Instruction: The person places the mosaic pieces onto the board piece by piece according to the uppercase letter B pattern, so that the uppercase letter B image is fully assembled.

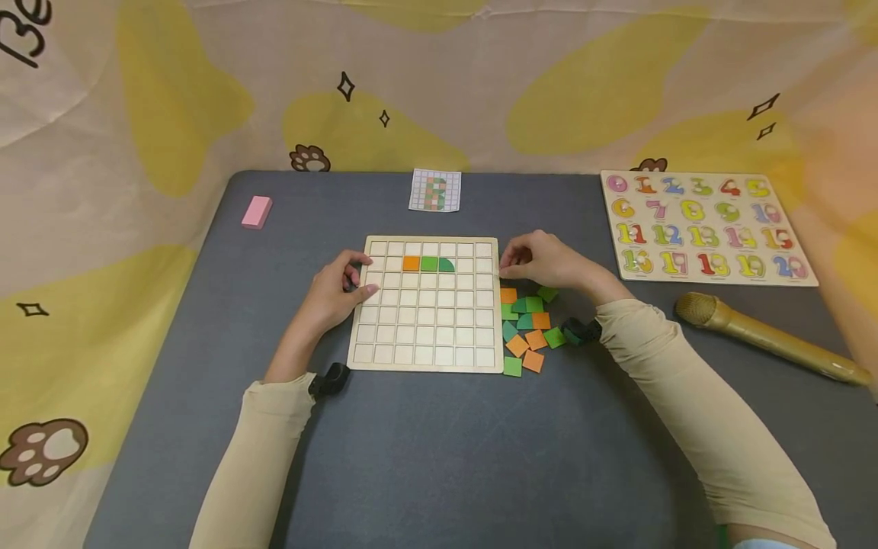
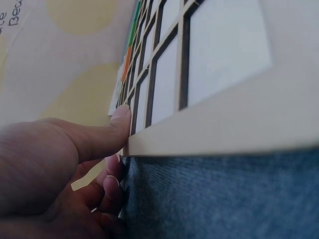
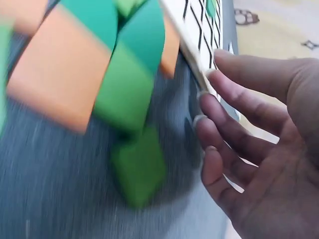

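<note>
A square wooden grid board [image 1: 425, 313] lies on the dark table. One row holds an orange square tile [image 1: 411, 264], a green square tile [image 1: 429, 264] and a dark green quarter-round tile [image 1: 447, 265]. My left hand [image 1: 334, 296] grips the board's left edge, thumb on the rim and fingers bent against the side, as the left wrist view shows. At the opposite edge is my right hand [image 1: 542, 255], thumb and index fingertips on the rim, other fingers curved. No tile shows in its grasp. Loose orange and green tiles [image 3: 60, 69] lie below it.
A small patterned card [image 1: 435, 191] lies behind the board, with a pink block [image 1: 257, 213] at the back left. On the right are a wooden number puzzle [image 1: 706, 229] and a gold microphone [image 1: 771, 335]. A patterned cloth [image 1: 439, 84] hangs behind the table.
</note>
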`<action>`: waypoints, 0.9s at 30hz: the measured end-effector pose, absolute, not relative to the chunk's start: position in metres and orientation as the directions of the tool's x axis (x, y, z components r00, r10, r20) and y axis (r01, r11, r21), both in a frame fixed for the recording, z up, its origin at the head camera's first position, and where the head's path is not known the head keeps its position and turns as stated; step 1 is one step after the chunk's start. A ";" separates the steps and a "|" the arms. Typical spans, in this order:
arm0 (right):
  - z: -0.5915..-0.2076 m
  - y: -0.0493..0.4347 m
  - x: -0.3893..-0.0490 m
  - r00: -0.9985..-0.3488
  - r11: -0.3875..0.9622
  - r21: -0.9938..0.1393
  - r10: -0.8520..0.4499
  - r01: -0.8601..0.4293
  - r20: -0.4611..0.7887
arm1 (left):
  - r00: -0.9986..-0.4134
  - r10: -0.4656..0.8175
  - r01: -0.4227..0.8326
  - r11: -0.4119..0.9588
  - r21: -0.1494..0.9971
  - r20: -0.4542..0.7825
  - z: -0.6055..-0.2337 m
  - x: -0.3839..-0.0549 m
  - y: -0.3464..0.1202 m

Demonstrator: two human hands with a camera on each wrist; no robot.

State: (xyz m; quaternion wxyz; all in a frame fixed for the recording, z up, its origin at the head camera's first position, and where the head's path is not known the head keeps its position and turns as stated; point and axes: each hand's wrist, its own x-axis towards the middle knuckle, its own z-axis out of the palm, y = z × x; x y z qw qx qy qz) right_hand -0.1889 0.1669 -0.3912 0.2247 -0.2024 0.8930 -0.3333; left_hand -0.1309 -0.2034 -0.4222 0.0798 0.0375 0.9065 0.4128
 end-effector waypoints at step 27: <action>-0.396 0.226 -0.171 -0.817 0.732 -0.649 -0.495 -0.208 -0.296 | -0.983 0.126 -0.017 0.655 0.756 -0.131 -0.423 -0.131 -0.203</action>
